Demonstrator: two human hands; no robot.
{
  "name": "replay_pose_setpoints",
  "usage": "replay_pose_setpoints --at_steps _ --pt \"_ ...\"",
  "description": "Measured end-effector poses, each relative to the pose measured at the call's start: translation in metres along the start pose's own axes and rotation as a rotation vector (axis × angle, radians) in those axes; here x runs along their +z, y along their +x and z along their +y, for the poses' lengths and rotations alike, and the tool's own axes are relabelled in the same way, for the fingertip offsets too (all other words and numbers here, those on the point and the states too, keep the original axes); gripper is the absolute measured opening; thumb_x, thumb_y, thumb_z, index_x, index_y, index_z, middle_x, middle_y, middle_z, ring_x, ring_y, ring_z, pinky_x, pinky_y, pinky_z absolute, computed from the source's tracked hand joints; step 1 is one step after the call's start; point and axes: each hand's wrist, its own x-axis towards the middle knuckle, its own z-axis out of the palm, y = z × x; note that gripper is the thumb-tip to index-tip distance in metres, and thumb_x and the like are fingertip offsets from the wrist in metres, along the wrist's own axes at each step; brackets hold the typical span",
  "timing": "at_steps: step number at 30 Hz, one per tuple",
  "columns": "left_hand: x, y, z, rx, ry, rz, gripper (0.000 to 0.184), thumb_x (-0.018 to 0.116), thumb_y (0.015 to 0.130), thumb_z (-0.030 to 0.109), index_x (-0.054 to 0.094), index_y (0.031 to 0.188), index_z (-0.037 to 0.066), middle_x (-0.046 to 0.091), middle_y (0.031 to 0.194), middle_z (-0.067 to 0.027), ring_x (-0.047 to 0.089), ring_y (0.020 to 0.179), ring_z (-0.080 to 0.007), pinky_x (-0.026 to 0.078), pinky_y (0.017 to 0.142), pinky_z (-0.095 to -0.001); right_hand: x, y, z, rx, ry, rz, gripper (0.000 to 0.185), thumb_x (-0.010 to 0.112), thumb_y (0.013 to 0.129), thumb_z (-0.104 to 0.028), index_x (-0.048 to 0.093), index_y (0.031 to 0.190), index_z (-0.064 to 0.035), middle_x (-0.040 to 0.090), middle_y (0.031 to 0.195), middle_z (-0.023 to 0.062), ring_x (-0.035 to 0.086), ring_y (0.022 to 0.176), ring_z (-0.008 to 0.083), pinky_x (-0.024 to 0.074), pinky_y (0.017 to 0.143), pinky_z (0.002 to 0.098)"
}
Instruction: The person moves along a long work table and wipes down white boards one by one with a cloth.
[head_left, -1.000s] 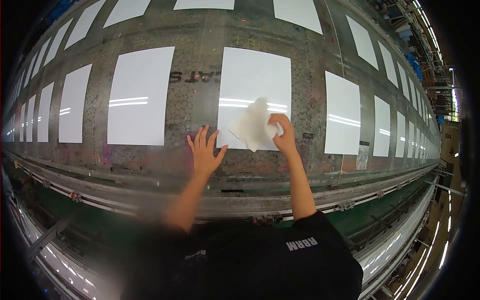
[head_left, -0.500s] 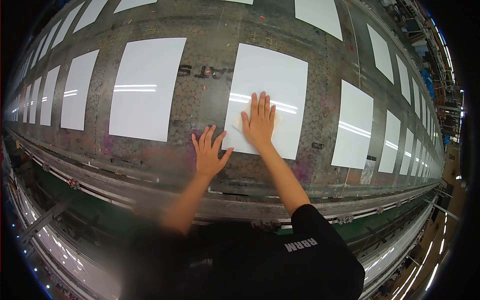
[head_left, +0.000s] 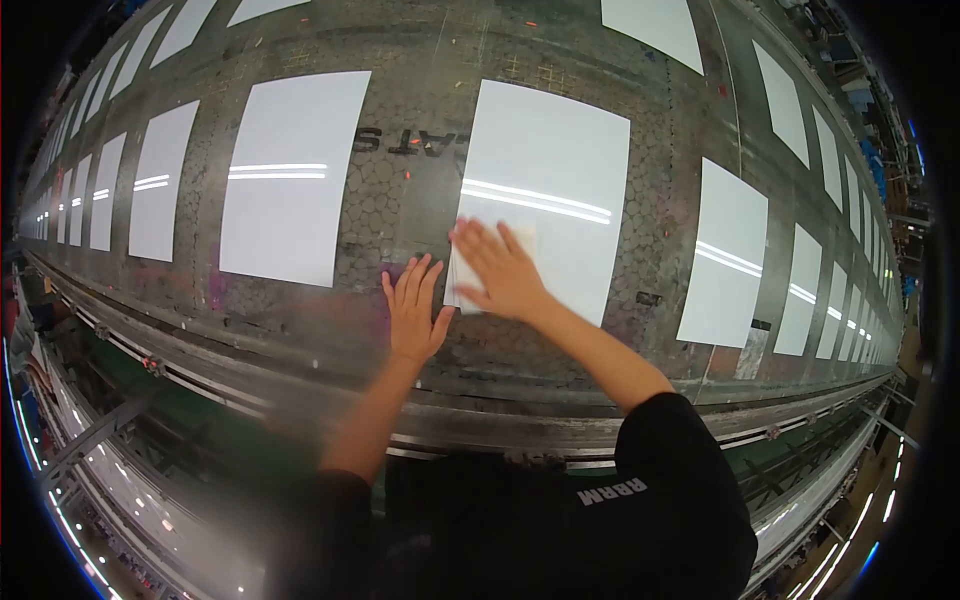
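My right hand [head_left: 500,272] lies flat with its fingers stretched, over a pale cloth [head_left: 525,240] at the lower left of a glossy white sheet [head_left: 550,170]. Most of the cloth is hidden under the palm, and the fingertips are slightly blurred near the sheet's left edge. Just left of that sheet, my left hand [head_left: 412,305] rests on the worn grey table surface [head_left: 390,210] with its fingers spread and nothing in it. Another white sheet [head_left: 290,180] lies farther left, apart from both hands.
More white sheets lie in rows along the long table, such as one to the right [head_left: 725,255] and one at the upper right [head_left: 655,30]. A metal rail [head_left: 480,430] runs along the near edge. Faded black lettering [head_left: 420,143] marks the surface between two sheets.
My right hand first pinched the lifted cloth, then flattened over it on the sheet, and has since moved left towards my left hand. My left hand stays beside the sheet. The view has shifted.
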Motion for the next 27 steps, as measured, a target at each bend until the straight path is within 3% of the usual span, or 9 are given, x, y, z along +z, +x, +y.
replay_pose_setpoints --at_steps 4,8,10,14,18,21,23,26,27 --pt "-0.004 0.001 -0.001 0.021 -0.001 -0.01 0.069 0.039 0.089 0.06 0.045 0.135 0.009 0.04 0.143 -0.0105 0.032 0.135 -0.0314 0.005 0.11 -0.0605 -0.033 -0.033 0.057 0.069 -0.126 -0.091 0.074 0.053 0.088 -0.051 0.029 0.147 -0.012 0.028 0.153 0.0096 0.026 0.141 0.0253 0.0175 0.114 0.0477" --pt "-0.003 0.003 -0.001 0.039 0.012 -0.008 0.069 0.042 0.088 0.059 0.045 0.134 0.009 0.04 0.143 -0.0114 0.031 0.135 -0.0326 0.005 0.11 -0.0608 -0.055 0.026 0.181 0.376 -0.285 0.248 0.073 0.048 0.091 -0.052 0.027 0.148 -0.0127 0.024 0.154 0.0086 0.021 0.143 0.0265 0.0108 0.115 0.0497" --pt "-0.001 -0.003 0.001 0.041 0.005 -0.018 0.068 0.044 0.088 0.058 0.045 0.134 0.009 0.039 0.143 -0.0119 0.031 0.135 -0.0331 0.005 0.11 -0.061 -0.049 0.044 0.2 0.539 -0.312 0.319 0.074 0.047 0.091 -0.053 0.026 0.148 -0.012 0.023 0.155 0.0088 0.02 0.143 0.0272 0.0092 0.115 0.0504" --pt "-0.005 0.0 -0.003 0.049 0.033 -0.018 0.066 0.046 0.088 0.056 0.045 0.134 0.009 0.038 0.143 -0.0122 0.029 0.136 -0.033 0.004 0.11 -0.0616 -0.044 0.027 0.135 0.607 -0.366 0.258 0.075 0.046 0.091 -0.053 0.025 0.149 -0.011 0.02 0.155 0.0095 0.018 0.143 0.0282 0.0075 0.115 0.0502" --pt "0.003 -0.001 -0.001 0.062 0.085 -0.01 0.063 0.048 0.088 0.054 0.044 0.133 0.01 0.037 0.143 -0.0125 0.027 0.137 -0.0323 0.004 0.111 -0.0616 -0.01 -0.063 0.047 0.538 -0.294 0.196 0.06 0.044 0.095 -0.033 0.024 0.149 -0.0145 0.021 0.155 0.0085 0.022 0.142 0.0281 0.0142 0.115 0.0502" --pt "0.004 -0.001 -0.004 0.097 0.042 0.015 0.057 0.05 0.09 0.048 0.045 0.132 0.011 0.038 0.142 -0.0131 0.029 0.136 -0.0328 0.005 0.111 -0.0604 0.002 -0.132 -0.02 0.518 -0.043 0.103 0.056 0.041 0.096 -0.03 0.027 0.148 -0.0168 0.021 0.155 0.0082 0.019 0.143 0.0281 0.0108 0.115 0.0503" --pt "0.003 -0.003 -0.011 0.141 0.009 0.063 0.051 0.051 0.091 0.042 0.047 0.13 0.01 0.043 0.138 -0.0134 0.033 0.134 -0.0334 0.007 0.112 -0.0589 0.016 -0.175 -0.049 0.54 0.44 0.114 0.047 0.032 0.101 -0.033 0.037 0.144 -0.0172 0.024 0.155 0.0064 0.011 0.145 0.0297 0.0008 0.114 0.0523" --pt "0.003 -0.005 -0.019 0.19 -0.144 0.128 0.034 0.051 0.092 0.029 0.056 0.119 0.008 0.057 0.12 -0.0138 0.043 0.124 -0.0345 0.013 0.111 -0.0549 -0.008 -0.231 -0.087 0.93 1.332 0.157 0.05 0.044 0.098 -0.041 0.054 0.129 -0.0036 0.056 0.129 0.0119 0.048 0.12 0.0206 0.0327 0.104 0.0353" --pt "0.015 -0.005 -0.034 0.146 -0.245 0.201 0.034 0.049 0.095 0.031 0.057 0.116 0.006 0.061 0.111 -0.0124 0.049 0.119 -0.032 0.016 0.112 -0.052 -0.017 -0.25 -0.091 0.994 1.325 0.228 0.049 0.048 0.096 -0.042 0.057 0.123 -0.0011 0.06 0.116 0.0096 0.053 0.105 0.0169 0.0383 0.092 0.031"
